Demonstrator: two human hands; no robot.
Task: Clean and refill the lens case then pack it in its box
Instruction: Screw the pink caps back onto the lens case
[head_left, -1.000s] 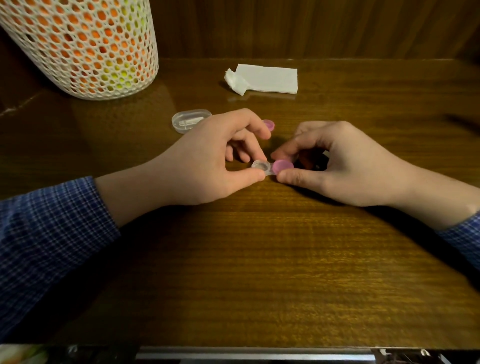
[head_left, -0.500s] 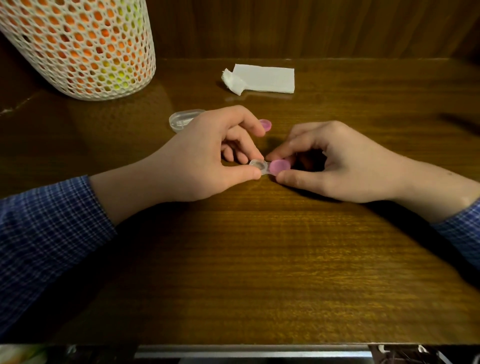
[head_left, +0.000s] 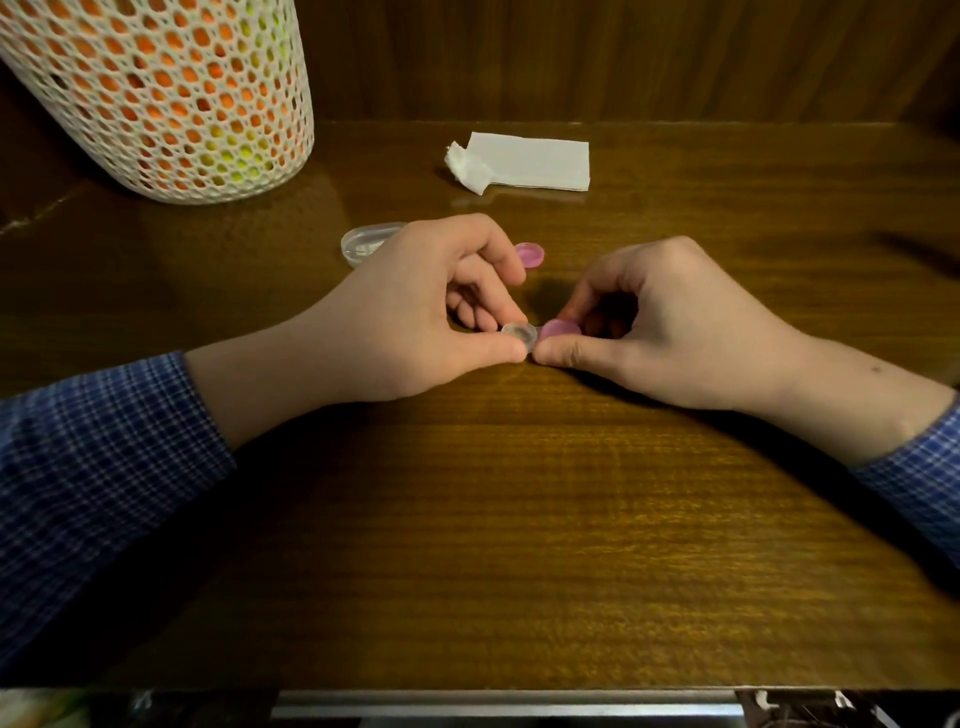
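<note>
A small lens case (head_left: 521, 332) lies on the wooden table (head_left: 519, 519) between my hands. My left hand (head_left: 415, 312) pinches its clear open well with thumb and fingers. My right hand (head_left: 670, 322) grips the pink cap (head_left: 560, 328) that sits on the case's other well. A second pink cap (head_left: 531, 254) lies loose on the table just behind my left index finger. A clear plastic box (head_left: 363, 243) sits behind my left hand, partly hidden by it.
A folded white tissue (head_left: 524, 161) lies at the back centre. A tall white mesh container (head_left: 156, 93) with orange and yellow contents stands at the back left. A wooden wall (head_left: 623, 57) closes the back. The table's front edge runs along a metal rail (head_left: 504, 704).
Both hands stay on the lens case at about the same spot. My right fingers have shifted slightly around the pink cap.
</note>
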